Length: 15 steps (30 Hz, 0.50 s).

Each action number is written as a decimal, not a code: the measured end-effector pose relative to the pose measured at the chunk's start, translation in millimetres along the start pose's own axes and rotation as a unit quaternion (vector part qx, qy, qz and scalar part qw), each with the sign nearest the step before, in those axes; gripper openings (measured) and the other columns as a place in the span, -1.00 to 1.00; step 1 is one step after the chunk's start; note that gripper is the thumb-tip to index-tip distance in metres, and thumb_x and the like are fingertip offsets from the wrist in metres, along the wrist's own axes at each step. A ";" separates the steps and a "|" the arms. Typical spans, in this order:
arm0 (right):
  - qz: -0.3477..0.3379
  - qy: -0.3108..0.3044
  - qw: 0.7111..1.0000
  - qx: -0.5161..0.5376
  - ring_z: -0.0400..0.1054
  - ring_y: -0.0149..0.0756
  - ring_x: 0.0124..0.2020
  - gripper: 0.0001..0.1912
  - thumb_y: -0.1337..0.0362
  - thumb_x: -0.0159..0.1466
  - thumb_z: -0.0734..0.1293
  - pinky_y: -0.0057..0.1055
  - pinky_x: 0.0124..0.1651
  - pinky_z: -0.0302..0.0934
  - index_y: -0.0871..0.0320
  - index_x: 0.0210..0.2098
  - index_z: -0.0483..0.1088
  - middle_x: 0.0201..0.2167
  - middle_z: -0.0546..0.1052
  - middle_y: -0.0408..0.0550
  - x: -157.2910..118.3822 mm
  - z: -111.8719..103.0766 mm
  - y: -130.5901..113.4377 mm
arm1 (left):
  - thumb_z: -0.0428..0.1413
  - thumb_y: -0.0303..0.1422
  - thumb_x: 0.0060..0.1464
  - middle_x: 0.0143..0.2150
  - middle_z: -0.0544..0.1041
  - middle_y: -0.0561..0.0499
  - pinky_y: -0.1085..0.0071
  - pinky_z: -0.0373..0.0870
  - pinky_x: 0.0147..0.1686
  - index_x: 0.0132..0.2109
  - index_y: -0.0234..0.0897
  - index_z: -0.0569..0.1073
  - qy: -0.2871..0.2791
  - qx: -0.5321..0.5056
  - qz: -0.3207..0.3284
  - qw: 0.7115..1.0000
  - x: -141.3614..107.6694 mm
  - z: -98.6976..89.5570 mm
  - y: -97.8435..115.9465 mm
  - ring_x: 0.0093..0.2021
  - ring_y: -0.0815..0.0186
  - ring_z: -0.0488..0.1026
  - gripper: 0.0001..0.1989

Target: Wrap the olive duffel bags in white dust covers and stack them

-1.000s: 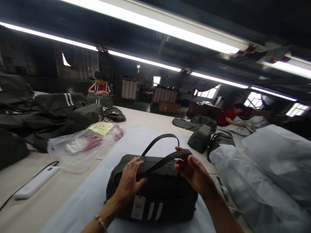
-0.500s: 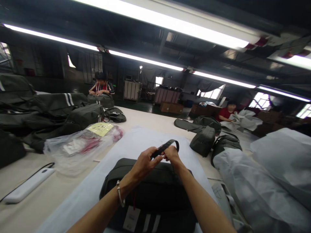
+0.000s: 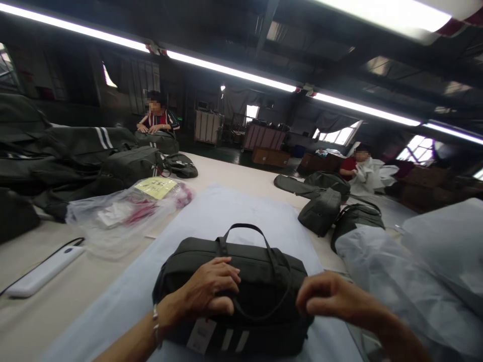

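A dark green duffel bag (image 3: 264, 266) lies on white sheeting in front of me. One black carry handle arches up at its far side; the other loops down over the front. My left hand (image 3: 213, 286) rests on the bag's left front, open, its thumb apart from the fingers and close to the front handle. Beside the bag's right end is my right hand (image 3: 330, 296), fingers bent and blurred; whether it grips the bag cannot be made out. A white tag (image 3: 203, 334) and two white stripes (image 3: 234, 340) show on the bag's front.
Left stand a clear plastic bag (image 3: 121, 213) with a yellow label, a white power strip (image 3: 45, 271) and piled green bags (image 3: 75, 151). On the right are more green bags (image 3: 320, 211) and translucent wrapping (image 3: 392, 271). Two people (image 3: 156, 115) work beyond the table.
Both hands have let go of the handle they held raised together. My left hand has come down to the bag's front, my right hand outward to its right end. The handles now show in full.
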State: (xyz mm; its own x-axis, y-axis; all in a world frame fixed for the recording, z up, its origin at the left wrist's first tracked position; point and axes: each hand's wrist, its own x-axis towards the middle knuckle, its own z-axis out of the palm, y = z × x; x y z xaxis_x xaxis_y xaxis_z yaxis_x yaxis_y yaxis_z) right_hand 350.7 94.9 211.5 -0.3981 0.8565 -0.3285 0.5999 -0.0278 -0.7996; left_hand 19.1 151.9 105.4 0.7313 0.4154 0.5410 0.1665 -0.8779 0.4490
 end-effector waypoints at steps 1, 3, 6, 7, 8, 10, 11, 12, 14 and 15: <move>-0.002 0.064 0.998 0.013 0.43 -0.27 -0.35 -0.73 0.07 0.19 0.34 -0.40 -0.24 0.31 0.15 -0.38 0.55 -0.42 0.59 -0.07 3.8 -12.1 0.0 | -0.08 0.03 0.29 -0.17 0.60 0.03 0.26 0.10 0.28 -0.21 -0.19 0.50 0.001 -0.014 -0.002 1.000 1.2 -0.9 1.1 0.02 0.28 0.48 -0.56; -0.024 0.221 0.975 -0.007 0.44 -0.25 -0.31 -0.62 -0.04 0.21 0.31 -0.37 -0.18 0.31 0.16 -0.36 0.53 -0.38 0.59 -0.03 26.7 -29.7 1.3 | -0.18 -0.01 0.34 -0.30 0.59 0.06 0.29 0.12 0.24 -0.32 -0.20 0.48 -0.006 -0.013 0.000 1.000 5.6 -1.8 4.5 -0.02 0.30 0.49 -0.50; -0.015 0.304 0.948 -0.091 0.44 -0.17 -0.04 -0.50 -0.03 0.22 0.30 -0.33 0.04 0.26 0.17 0.00 0.46 -0.05 0.57 0.08 84.3 -33.4 7.0 | -0.21 0.02 0.34 -0.39 0.54 0.04 0.28 0.19 0.15 -0.36 -0.21 0.45 -0.024 0.035 0.019 0.999 13.7 2.1 14.1 -0.08 0.28 0.47 -0.46; 0.003 0.281 0.953 -0.117 0.41 -0.15 0.03 -0.43 -0.01 0.22 0.30 -0.32 0.09 0.23 0.19 0.11 0.39 0.03 0.53 0.12 104.6 -29.3 9.9 | -0.21 0.03 0.33 -0.40 0.52 0.04 0.27 0.20 0.12 -0.35 -0.21 0.45 -0.031 0.052 0.027 0.998 15.4 6.1 18.3 -0.13 0.28 0.47 -0.46; 0.024 0.253 0.957 -0.137 0.39 -0.14 0.07 -0.39 0.01 0.21 0.31 -0.31 0.11 0.21 0.21 0.17 0.34 0.08 0.50 0.15 123.6 -23.6 13.2 | -0.19 0.03 0.32 -0.41 0.51 0.05 0.27 0.20 0.09 -0.32 -0.21 0.45 -0.038 0.069 0.034 0.996 15.7 12.0 22.6 -0.20 0.30 0.46 -0.48; 0.050 0.211 0.964 -0.151 0.42 -0.12 0.03 -0.40 0.07 0.15 0.37 -0.31 0.08 0.23 0.21 0.13 0.38 0.03 0.53 0.14 154.0 -10.7 20.6 | -0.07 0.01 0.29 -0.43 0.49 0.09 0.31 0.24 -0.01 -0.27 -0.20 0.43 -0.052 0.104 0.046 0.992 11.1 30.0 30.1 -0.33 0.34 0.42 -0.59; 0.056 0.199 0.967 -0.150 0.45 -0.13 -0.02 -0.45 0.11 0.12 0.39 -0.33 0.04 0.24 0.19 0.07 0.44 -0.03 0.57 0.11 164.6 -5.0 24.3 | 0.01 -0.02 0.27 -0.45 0.48 0.12 0.34 0.26 -0.09 -0.26 -0.20 0.42 -0.054 0.125 0.055 0.989 5.7 41.7 32.5 -0.39 0.35 0.39 -0.65; 0.057 0.192 0.969 -0.147 0.47 -0.16 -0.08 -0.52 0.15 0.10 0.40 -0.36 -0.01 0.25 0.17 0.01 0.49 -0.10 0.60 0.05 172.2 -0.4 27.7 | 0.07 -0.07 0.25 -0.47 0.46 0.13 0.37 0.26 -0.17 -0.26 -0.21 0.40 -0.051 0.149 0.063 0.986 -1.4 54.4 33.8 -0.43 0.36 0.36 -0.71; 0.060 0.180 0.971 -0.144 0.48 -0.25 -0.18 -0.68 0.23 0.12 0.35 -0.44 -0.11 0.26 0.12 -0.13 0.55 -0.24 0.63 -0.06 180.0 4.8 33.3 | 0.12 -0.14 0.22 -0.52 0.41 0.15 0.38 0.25 -0.27 -0.31 -0.23 0.36 -0.020 0.194 0.076 0.978 -19.2 79.9 33.1 -0.49 0.37 0.30 -0.73; 0.062 0.177 0.972 -0.144 0.48 -0.28 -0.22 -0.73 0.27 0.13 0.32 -0.47 -0.16 0.24 0.11 -0.20 0.57 -0.31 0.64 -0.10 181.6 5.8 35.3 | 0.11 -0.15 0.23 -0.54 0.38 0.16 0.37 0.26 -0.25 -0.35 -0.23 0.33 0.001 0.212 0.079 0.974 -28.5 91.0 31.6 -0.51 0.37 0.28 -0.72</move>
State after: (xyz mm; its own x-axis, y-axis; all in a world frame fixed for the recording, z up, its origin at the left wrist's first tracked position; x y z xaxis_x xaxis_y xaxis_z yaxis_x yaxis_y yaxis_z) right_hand 295.5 246.5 120.7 -0.0769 0.9808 -0.1792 0.8177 -0.0408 -0.5742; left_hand 63.8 90.7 39.4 0.7681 0.2674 0.5817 0.3108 -0.9501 0.0264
